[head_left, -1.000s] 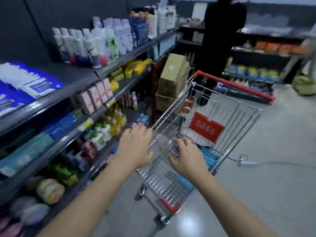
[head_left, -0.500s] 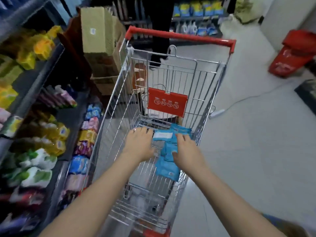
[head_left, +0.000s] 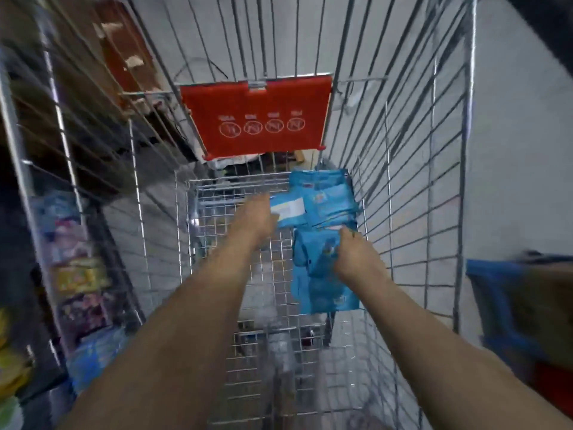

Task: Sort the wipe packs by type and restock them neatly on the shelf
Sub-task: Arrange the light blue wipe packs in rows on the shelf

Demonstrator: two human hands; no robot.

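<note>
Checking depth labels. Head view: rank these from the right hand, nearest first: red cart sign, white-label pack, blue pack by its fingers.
1. blue wipe pack: gripped by the right hand, on the right side.
2. white-label pack: ahead and to the left.
3. red sign: hanging at the far end.

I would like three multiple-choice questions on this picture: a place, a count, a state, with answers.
1. Where do the blue wipe packs lie?
A. On a shelf.
B. Inside the shopping cart, near its right wall.
C. On the floor.
2. How many white round icons does the red flap carry?
A. Two.
B. Four.
C. Six.
3. What does the right hand do?
A. Hangs idle.
B. Pushes the cart handle.
C. Grips blue wipe packs.
Answers: 1 B, wire mesh lies under them; 2 B, four circles stand in one row; 3 C, its fingers curl on the packs.
</note>
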